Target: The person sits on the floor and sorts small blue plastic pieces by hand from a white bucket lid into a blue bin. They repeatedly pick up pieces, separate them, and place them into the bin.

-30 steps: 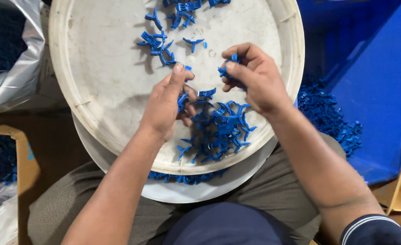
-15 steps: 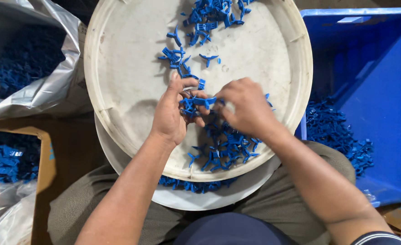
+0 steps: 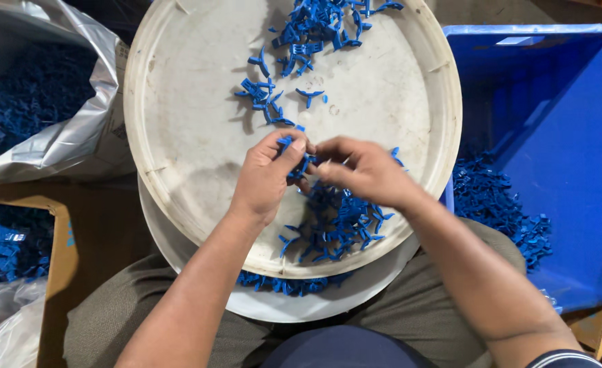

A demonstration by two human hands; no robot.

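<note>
A blue crate (image 3: 573, 136) beside a silvery plastic bag (image 3: 69, 129).

Small plastic clips (image 3: 335, 225) bright blue, same blue in the pile at top (image 3: 321, 20). Round tray (image 3: 192, 136) off-white, grubby grey smudges. Crate (image 3: 560, 136) at right saturated blue. Bag (image 3: 76, 136) upper left silvery grey. Cardboard box (image 3: 59, 266) lower left tan. Trousers (image 3: 410, 320) olive-grey.

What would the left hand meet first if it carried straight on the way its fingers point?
Probably the right hand: the left hand points up and right, its fingertips on a small blue plastic piece both hands pinch. Depth unclear.
</note>
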